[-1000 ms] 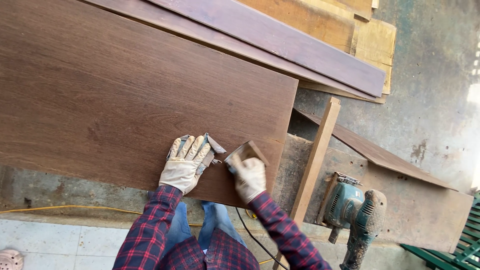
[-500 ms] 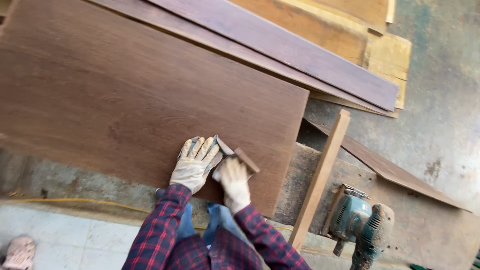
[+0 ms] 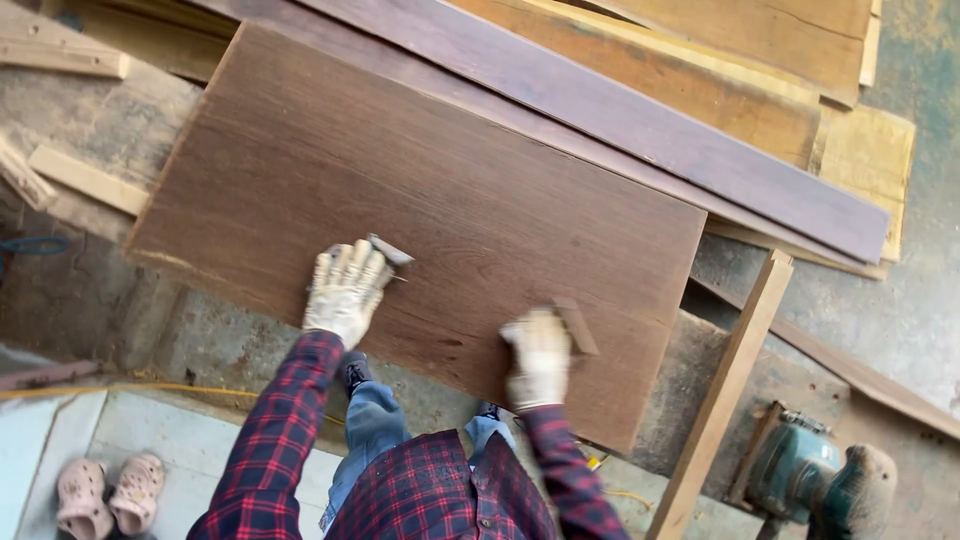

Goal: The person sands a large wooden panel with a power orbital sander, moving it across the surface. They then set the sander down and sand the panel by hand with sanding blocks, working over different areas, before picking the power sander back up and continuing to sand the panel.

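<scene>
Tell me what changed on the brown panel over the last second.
The right hand slid its sanding block rightward along the near edge of the brown wood panel, away from the left hand; a second ago both sat close together. The left hand stayed flat on the panel, over a small grey scraper-like piece. The green power tool stayed on the floor, untouched.

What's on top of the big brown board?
Two gloved hands rest on the brown board. The left hand presses flat beside a small grey piece; the right hand holds a blurred block. What lies under the palms is covered.
</scene>
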